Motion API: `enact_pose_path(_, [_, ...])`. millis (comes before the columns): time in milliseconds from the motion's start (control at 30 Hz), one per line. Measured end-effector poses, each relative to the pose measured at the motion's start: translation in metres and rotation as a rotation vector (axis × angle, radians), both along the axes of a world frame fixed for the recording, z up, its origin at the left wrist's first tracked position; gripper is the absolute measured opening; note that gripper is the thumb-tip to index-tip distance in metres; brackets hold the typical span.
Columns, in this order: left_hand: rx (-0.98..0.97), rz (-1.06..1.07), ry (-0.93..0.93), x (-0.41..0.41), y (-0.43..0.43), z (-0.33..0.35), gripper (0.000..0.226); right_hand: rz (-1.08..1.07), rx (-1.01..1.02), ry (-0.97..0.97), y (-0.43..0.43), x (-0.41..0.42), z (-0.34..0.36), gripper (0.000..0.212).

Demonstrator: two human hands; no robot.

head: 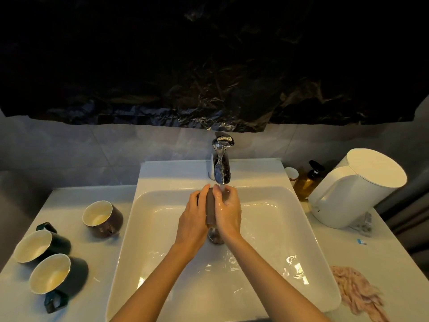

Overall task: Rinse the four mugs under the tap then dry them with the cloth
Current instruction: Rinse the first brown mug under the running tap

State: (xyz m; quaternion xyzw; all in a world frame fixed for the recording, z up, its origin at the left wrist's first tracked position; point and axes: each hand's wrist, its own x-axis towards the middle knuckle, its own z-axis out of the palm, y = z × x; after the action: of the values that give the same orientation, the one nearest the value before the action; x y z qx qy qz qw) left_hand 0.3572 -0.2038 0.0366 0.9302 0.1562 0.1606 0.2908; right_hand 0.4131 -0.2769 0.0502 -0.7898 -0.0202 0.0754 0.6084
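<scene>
1. Forearms enter from 6 o'clock, cross the near rim and converge over the basin centre. Clock is centred on the held mug.
2. Worktop (pixel 102 249): white, carries everything; the sink (pixel 290 228) is sunk in its middle and its floor is wet.
3. White jug (pixel 355 189) stands at 2 o'clock, well apart from the hands. Not part of the task.
4. Three mugs (pixel 102 217) (pixel 39 245) (pixel 55 274): dark outside, pale inside, grouped on the worktop at 8 to 9 o'clock, mouths turned toward the camera. Upright or tipped: cannot tell through the wide lens.
5. Cloth (pixel 355 291): pink, crumpled, at 4 o'clock just beside the sink rim.
6. Left hand (pixel 193 214) and right hand (pixel 228 210): each grip is clamped round one flank of the brown mug (pixel 210 210), fingers curled.
7. Mug's long axis runs 12 to 6 o'clock. Which end is the mouth: hidden.
8. Tap (pixel 221 163) at 12 o'clock; the water stream (pixel 222 188) lands at the mug's far end, by the right fingers.
9. Judgement: first rinse of four. The right hand is nearer the cloth and the left is nearer the other mugs, so drying means carrying the mug toward 4 o'clock.
</scene>
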Motion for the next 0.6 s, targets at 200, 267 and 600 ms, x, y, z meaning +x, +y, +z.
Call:
enact_pose_path(200, [0.045, -0.024, 0.044, 0.003, 0.002, 0.0, 0.078, 0.074, -0.098, 0.036, -0.001, 0.023, 0.011, 0.025])
enact_pose_path(267, [0.014, -0.007, 0.043, 0.0, -0.001, 0.002, 0.076, 0.063, -0.025, 0.151, -0.002, 0.032, 0.015, 0.031])
enact_pose_path(600, [-0.063, 0.039, 0.009, -0.003, 0.001, 0.001, 0.067, 0.092, -0.122, -0.063, 0.01, 0.006, 0.0, 0.027])
